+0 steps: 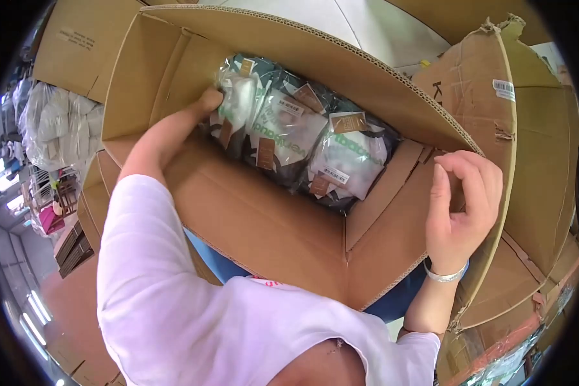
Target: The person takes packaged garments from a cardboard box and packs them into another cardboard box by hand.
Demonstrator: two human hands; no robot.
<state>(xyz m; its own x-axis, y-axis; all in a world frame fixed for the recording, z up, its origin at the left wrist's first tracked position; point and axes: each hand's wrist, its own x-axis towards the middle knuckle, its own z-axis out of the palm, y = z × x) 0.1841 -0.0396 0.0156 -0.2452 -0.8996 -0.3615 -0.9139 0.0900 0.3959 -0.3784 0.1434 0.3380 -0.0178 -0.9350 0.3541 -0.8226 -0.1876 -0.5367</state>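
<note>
Inside a large open cardboard box [257, 199], several flat packages in clear plastic lie side by side on the bottom. The leftmost bagged package [239, 96] has a white panel and brown tags. My left hand [210, 101] is closed at its left edge, with most of the fingers hidden. Next to it lies a middle bagged package [286, 125] with green print and a barcode label. The right bagged package [350, 151] also has brown tags and a barcode. Above the box's right end, my right hand [464, 209] is curled, thumb and fingertips close together, with nothing visible in it.
At the right stands another open cardboard box [466, 77] with torn flap edges and a barcode sticker. White plastic-wrapped bundles [61, 122] are stacked at the left, below a closed carton [83, 42]. Pale floor tiles [321, 22] show behind the box.
</note>
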